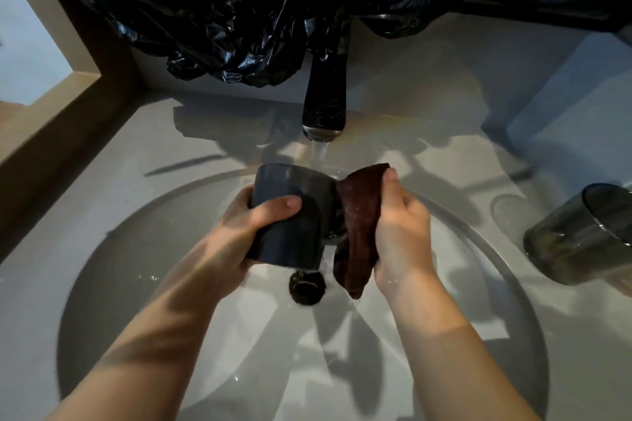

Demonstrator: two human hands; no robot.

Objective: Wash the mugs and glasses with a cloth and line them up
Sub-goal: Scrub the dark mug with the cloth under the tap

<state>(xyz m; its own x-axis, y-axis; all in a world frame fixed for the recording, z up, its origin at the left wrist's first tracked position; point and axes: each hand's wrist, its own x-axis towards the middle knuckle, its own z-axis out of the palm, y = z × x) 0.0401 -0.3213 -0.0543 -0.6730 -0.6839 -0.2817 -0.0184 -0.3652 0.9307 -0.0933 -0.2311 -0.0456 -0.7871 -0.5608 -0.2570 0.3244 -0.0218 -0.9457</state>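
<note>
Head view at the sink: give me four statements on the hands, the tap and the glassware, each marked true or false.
1. The left hand grips the dark mug. True.
2. The right hand is empty. False: it holds the reddish-brown cloth against the mug.
3. Water runs from the faucet. True.
4. The smoky glass stands inside the sink basin. False: it stands on the counter, to the right of the basin.
</note>
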